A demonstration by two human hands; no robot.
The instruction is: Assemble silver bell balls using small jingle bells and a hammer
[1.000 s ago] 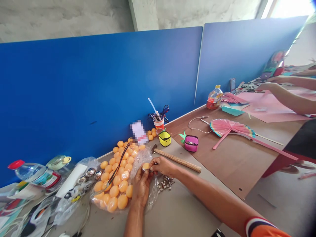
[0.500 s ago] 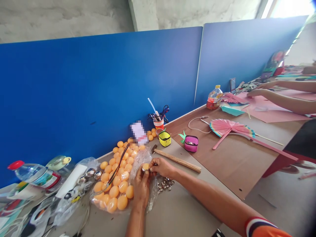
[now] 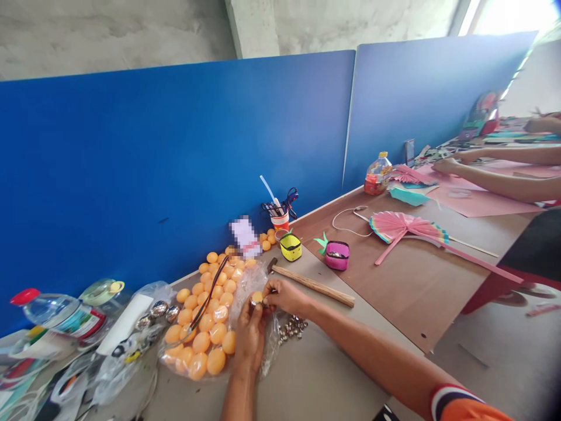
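Observation:
My left hand (image 3: 249,336) and my right hand (image 3: 286,296) meet over the grey table, fingers pinched together around one orange ping-pong ball (image 3: 258,297); a small silver piece shows at the left fingertips against the ball. Just left of them lies a clear plastic bag (image 3: 205,342) full of orange balls, with more loose ones (image 3: 210,275) behind it. A heap of small silver bells (image 3: 293,328) sits right under my right wrist. A wooden-handled hammer (image 3: 315,286) lies just beyond my right hand.
A yellow box (image 3: 291,247), a pink box (image 3: 337,255) and a cup of pens and scissors (image 3: 280,217) stand by the blue partition (image 3: 175,158). A water bottle (image 3: 56,313) lies far left. A pink paper fan (image 3: 403,227) lies right, where another person's arms (image 3: 495,181) work.
My hands stay together on the ball with only slight finger shifts. The other person's arms at the far right have moved over the pink paper. The view has drifted a little.

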